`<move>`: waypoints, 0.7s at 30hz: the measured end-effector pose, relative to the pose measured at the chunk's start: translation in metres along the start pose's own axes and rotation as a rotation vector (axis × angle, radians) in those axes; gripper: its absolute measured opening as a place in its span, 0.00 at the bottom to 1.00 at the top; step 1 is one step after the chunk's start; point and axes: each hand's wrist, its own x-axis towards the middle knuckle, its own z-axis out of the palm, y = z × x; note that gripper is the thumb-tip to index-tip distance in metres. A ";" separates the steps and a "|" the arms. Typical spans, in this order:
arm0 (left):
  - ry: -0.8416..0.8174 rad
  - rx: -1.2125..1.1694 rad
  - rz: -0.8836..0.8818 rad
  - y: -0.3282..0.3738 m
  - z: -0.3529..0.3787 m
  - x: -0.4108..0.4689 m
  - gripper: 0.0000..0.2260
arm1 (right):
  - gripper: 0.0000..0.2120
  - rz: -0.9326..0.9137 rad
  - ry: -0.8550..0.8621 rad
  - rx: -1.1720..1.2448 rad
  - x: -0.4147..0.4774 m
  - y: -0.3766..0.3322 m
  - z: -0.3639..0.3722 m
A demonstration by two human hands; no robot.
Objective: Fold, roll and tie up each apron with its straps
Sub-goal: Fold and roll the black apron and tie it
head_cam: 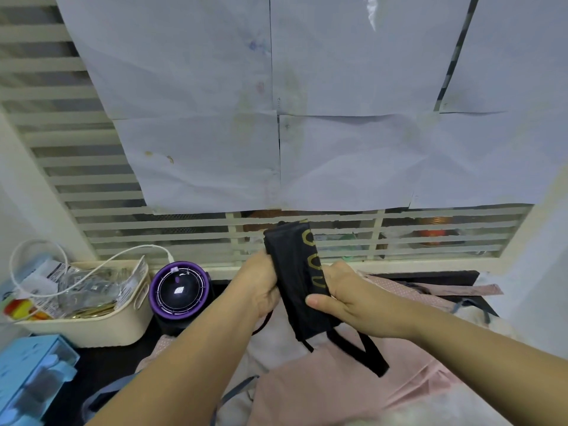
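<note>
— Entry one?
— I logged the black apron: folded into a narrow strip, gold lettering along one side, held upright above the desk.
— Hands?
— Left hand, fingers curled round the strip's left edge. Right hand gripped the right edge, thumb across the front.
— Straps?
— Black straps hung loose from the lower end, over a pink apron lying on the desk.
— Remainder?
— Cream basket; purple round device just beside it; blue box, near left.
</note>
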 end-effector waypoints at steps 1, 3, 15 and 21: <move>-0.001 0.000 0.012 0.003 0.000 0.000 0.14 | 0.17 0.000 -0.008 -0.013 0.002 0.001 -0.001; -0.006 -0.002 0.029 0.009 0.002 -0.001 0.14 | 0.17 -0.006 -0.023 -0.037 0.004 0.000 -0.004; -0.142 0.007 -0.047 0.017 -0.007 -0.008 0.12 | 0.21 0.008 -0.186 -0.016 0.002 -0.012 -0.014; -0.164 -0.114 -0.103 0.022 -0.011 -0.013 0.31 | 0.22 0.045 -0.093 0.021 0.006 -0.011 -0.004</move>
